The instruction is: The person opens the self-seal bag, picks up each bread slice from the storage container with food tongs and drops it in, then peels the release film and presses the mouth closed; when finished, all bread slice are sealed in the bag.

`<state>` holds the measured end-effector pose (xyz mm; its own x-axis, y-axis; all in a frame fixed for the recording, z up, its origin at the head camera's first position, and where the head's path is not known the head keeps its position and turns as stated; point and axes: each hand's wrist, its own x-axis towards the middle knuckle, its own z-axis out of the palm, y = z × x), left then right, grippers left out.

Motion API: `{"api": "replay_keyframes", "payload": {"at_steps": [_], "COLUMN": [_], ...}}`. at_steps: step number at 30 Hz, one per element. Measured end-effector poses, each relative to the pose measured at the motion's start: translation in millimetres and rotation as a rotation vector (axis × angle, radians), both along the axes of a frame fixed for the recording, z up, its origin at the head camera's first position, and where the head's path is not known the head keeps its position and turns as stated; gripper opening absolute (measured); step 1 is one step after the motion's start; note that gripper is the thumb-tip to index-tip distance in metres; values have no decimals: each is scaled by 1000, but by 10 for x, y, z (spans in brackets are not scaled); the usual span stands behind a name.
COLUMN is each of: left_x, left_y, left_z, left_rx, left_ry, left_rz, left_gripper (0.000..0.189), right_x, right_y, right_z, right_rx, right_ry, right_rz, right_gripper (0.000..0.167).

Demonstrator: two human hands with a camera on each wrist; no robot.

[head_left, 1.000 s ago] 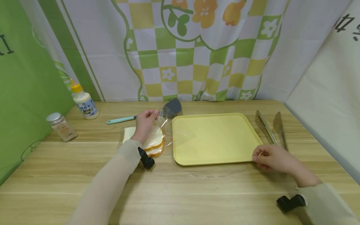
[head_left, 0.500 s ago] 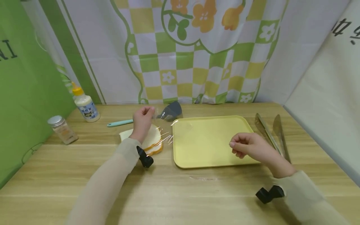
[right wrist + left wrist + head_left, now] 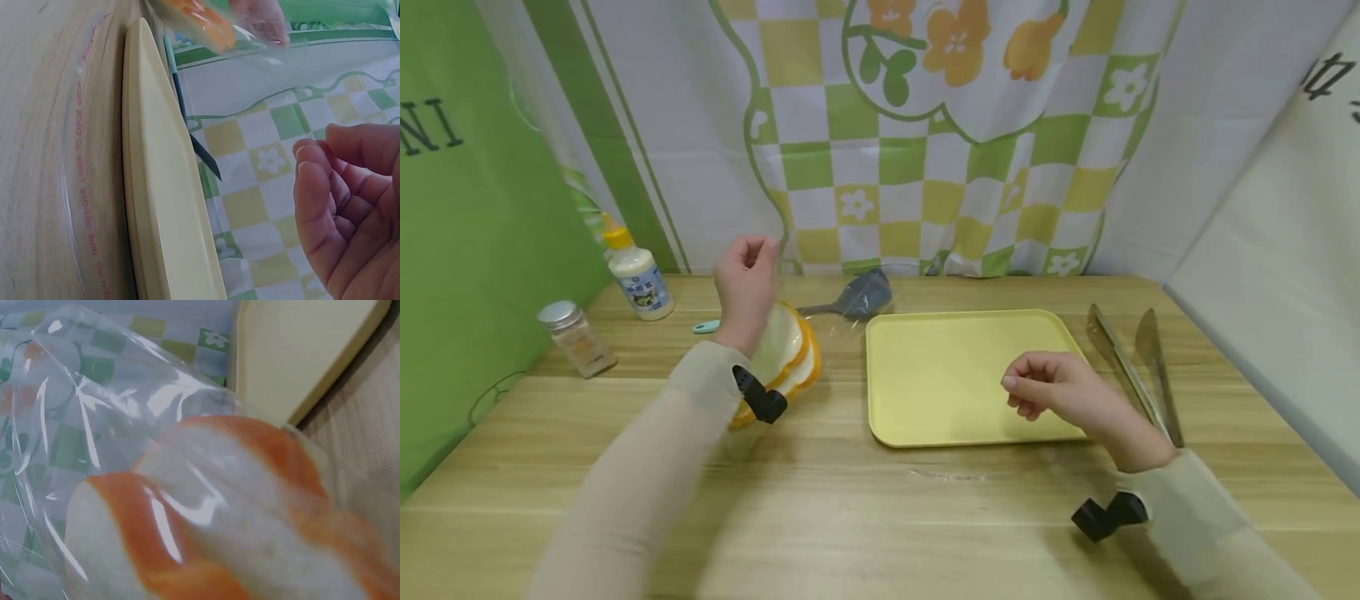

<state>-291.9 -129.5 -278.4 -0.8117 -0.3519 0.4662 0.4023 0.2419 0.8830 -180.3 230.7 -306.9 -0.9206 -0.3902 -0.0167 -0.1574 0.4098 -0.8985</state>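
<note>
My left hand (image 3: 747, 287) is raised at the left, thumb and fingers pinching the upper part of a clear plastic bag (image 3: 119, 381). Slices of white bread (image 3: 793, 354) with orange-brown crusts show inside the bag, leaning below the wrist. In the left wrist view, the bread (image 3: 231, 506) fills the lower part under shiny film. My right hand (image 3: 1060, 387) hovers over the yellow tray (image 3: 947, 375), its fingers loosely curled and the thumb tip close to the forefinger, with nothing visible between them. A clear liner strip (image 3: 74, 169) with red print lies in front of the tray.
Behind the bag lies a spatula (image 3: 865, 296) with a dark head and mint handle. A yellow-capped squeeze bottle (image 3: 642, 283) and a silver-lidded jar (image 3: 578, 340) stand at the left. Metal tongs (image 3: 1123, 367) lie right of the tray. A patterned curtain (image 3: 880, 167) hangs behind.
My left hand has moved up and left, raising and tilting the bag of bread. My right hand has moved left from the tray's front right corner to over the tray.
</note>
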Motion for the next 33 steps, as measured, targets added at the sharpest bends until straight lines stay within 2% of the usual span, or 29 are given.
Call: {"api": "replay_keyframes", "payload": {"at_steps": [11,14,17,21,26,30,33], "left_x": [220,278,328,380,422,455,491], "left_y": [-8,7,29,60,93,120,151], "left_z": [431,532,609,676,700,713,731], "left_rx": [83,118,117,94,74,45,38], "left_ry": [128,199,290,377,402,446,485], "left_rz": [19,1,-20,-35,-38,-33,-45], "left_gripper": [13,13,13,13,13,17,16], "right_x": [11,12,15,19,-16,-112,-211], "right_y": [-4,-4,-10,-39,-122,-230,-331], "right_z": [-10,-9,0,26,66,122,182], "right_rx": [2,2,-4,-22,-33,-107,-183], "right_ry": [-6,-7,-6,-8,2,48,64], "right_rz": [1,7,10,21,21,-36,-90], "right_gripper": [28,29,27,24,22,24,34]}}
